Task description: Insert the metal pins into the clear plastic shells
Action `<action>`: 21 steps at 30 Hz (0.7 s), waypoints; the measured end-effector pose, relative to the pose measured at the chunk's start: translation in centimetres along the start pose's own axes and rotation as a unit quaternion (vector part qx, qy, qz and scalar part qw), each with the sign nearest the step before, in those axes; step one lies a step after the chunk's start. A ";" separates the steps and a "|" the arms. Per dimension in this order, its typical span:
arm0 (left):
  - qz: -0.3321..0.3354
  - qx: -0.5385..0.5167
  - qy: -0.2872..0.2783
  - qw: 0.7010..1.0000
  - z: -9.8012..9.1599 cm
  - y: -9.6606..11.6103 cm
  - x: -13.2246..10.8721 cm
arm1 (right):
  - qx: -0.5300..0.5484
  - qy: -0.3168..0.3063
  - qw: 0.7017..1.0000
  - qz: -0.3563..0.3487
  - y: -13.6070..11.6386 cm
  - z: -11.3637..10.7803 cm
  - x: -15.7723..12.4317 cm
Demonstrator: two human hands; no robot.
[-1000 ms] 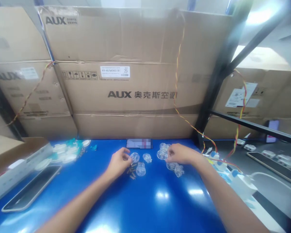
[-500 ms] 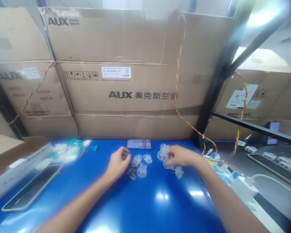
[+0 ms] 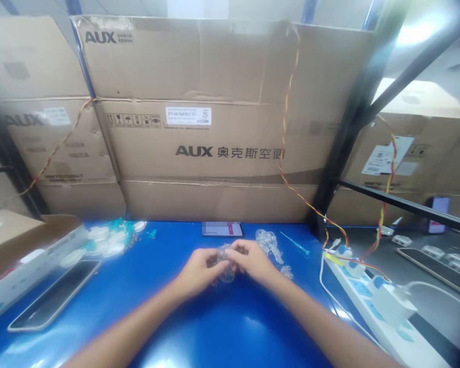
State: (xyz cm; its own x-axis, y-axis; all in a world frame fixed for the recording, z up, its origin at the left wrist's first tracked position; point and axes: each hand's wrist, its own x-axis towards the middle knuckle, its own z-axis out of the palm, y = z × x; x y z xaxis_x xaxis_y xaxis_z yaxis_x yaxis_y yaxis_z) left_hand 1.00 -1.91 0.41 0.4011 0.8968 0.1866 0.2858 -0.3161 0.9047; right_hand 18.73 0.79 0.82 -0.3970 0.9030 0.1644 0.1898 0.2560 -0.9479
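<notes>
Pretty bright shot, with light from above blowing out the top right corner and leaving shiny glare on the blue bench, plus hardly any shadows. Edges go hazy and bent from the wide lens, especially the boxes, but the left hand and right hand look fairly sharp.

Your hands were apart a moment ago, and now they've come together: your left hand and right hand close around a clear plastic piece right in front of you. A thin blue-handled tool has come into view to the far right of them — and the loose clear pieces there now sit bunched in a tighter heap.
</notes>
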 end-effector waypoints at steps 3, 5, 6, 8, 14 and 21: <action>-0.007 -0.021 -0.008 1.000 -0.5 -0.6 0.3 | 0.047 0.003 0.999 0.013 0.8 1.1 0.1; -0.015 -0.022 -0.001 1.000 -0.9 -1.0 0.6 | 0.065 0.011 0.998 0.020 1.1 1.2 0.1; -0.018 -0.019 0.000 1.000 -1.2 -1.1 0.6 | 0.070 0.007 0.997 0.024 1.2 1.1 0.1; -0.019 -0.013 -0.020 1.000 -1.6 -1.3 0.7 | 0.076 -0.018 0.997 0.026 1.2 0.9 0.0; -0.020 0.023 -0.028 0.999 -2.1 -1.5 0.7 | 0.092 -0.058 0.994 0.012 0.9 0.9 -0.4; -0.011 0.106 0.053 0.993 -2.1 -2.3 0.9 | 0.089 -0.053 0.994 0.019 0.8 1.1 -0.4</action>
State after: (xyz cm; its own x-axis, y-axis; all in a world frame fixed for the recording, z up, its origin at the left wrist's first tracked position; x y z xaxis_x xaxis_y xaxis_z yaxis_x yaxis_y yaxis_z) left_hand -1.11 0.25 -0.69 0.3019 0.9284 0.2166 0.4752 -0.3436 0.8100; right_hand 18.09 0.26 -0.33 -0.4861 0.8675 0.1060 0.0486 0.1479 -0.9878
